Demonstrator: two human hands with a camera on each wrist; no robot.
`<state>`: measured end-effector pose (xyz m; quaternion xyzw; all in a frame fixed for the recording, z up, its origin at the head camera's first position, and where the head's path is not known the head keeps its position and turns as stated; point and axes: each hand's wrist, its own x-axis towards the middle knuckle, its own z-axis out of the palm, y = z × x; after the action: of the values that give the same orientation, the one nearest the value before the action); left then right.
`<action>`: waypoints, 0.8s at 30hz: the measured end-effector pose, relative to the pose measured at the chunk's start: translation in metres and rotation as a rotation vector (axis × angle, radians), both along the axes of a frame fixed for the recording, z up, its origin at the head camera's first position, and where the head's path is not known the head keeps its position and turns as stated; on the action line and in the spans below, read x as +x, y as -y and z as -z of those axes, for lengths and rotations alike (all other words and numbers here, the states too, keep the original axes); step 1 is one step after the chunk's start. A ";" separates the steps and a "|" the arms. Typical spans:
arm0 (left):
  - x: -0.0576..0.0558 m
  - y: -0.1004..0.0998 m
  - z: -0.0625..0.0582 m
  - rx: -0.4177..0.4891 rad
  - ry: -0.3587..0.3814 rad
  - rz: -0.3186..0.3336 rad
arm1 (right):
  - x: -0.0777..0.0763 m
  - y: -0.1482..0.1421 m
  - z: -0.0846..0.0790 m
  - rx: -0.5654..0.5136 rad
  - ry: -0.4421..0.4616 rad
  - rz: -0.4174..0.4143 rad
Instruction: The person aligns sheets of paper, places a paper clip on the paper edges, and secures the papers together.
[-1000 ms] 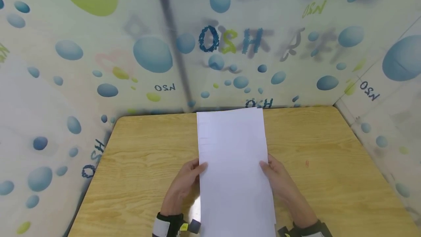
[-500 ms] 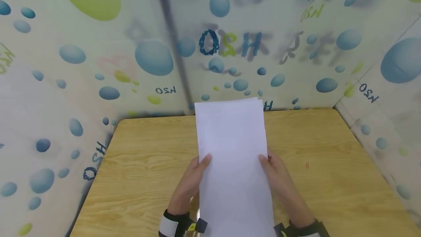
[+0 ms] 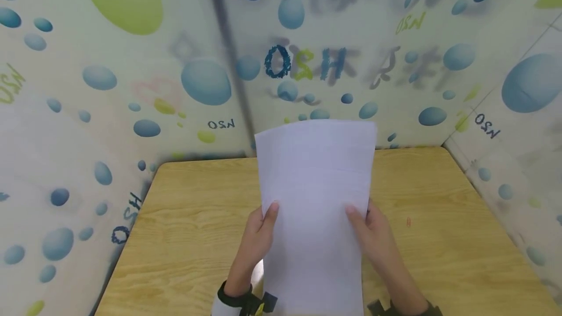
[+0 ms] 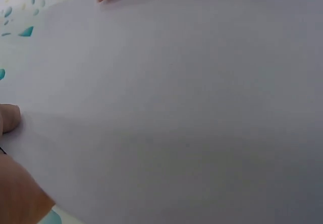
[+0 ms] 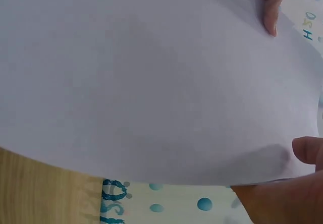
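Observation:
A stack of white paper sheets [image 3: 313, 238] stands tilted up in front of me, its top edge overlapping the wall in the head view. My left hand [image 3: 256, 238] grips the left edge, thumb on the front face and fingers behind. On the opposite edge my right hand [image 3: 376, 235] holds the stack the same way. The sheets bow between the hands and flare toward the top right. Both wrist views are mostly filled by the paper [image 4: 171, 103]; in the right wrist view the left thumb [image 5: 271, 17] presses on its far side. The fingers behind the stack are hidden.
A light wooden table [image 3: 193, 218] lies beneath, with a small reddish mark [image 3: 408, 222] at right. Behind it stands a white wall [image 3: 184, 28] printed with blue and green drops and letters. A similar side wall [image 3: 527, 160] borders the right.
The stack has risen and its top has tilted up, spreading wider to the right. Both hands keep their grip; the left thumb has moved up and now points more upward.

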<state>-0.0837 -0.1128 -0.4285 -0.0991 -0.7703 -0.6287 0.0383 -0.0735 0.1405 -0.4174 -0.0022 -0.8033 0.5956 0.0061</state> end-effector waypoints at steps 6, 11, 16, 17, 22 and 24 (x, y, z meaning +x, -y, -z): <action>0.003 -0.002 -0.016 0.012 -0.218 0.006 | 0.007 0.003 -0.014 0.012 -0.219 0.064; 0.003 -0.008 -0.030 0.015 -0.367 -0.017 | 0.011 0.010 -0.022 -0.058 -0.428 0.091; 0.003 -0.017 -0.035 0.047 -0.510 -0.046 | 0.011 0.018 -0.026 -0.133 -0.655 0.081; 0.003 -0.019 -0.035 0.051 -0.547 -0.052 | 0.011 0.019 -0.026 -0.148 -0.697 0.075; 0.001 -0.025 -0.038 0.075 -0.629 -0.043 | 0.006 0.026 -0.025 -0.192 -0.801 0.040; 0.000 -0.026 -0.036 0.083 -0.616 -0.037 | 0.005 0.028 -0.023 -0.193 -0.793 0.039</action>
<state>-0.0838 -0.0873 -0.3927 -0.2694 -0.6978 -0.5992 0.2852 -0.0683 0.1125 -0.3939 0.2121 -0.6787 0.6228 0.3264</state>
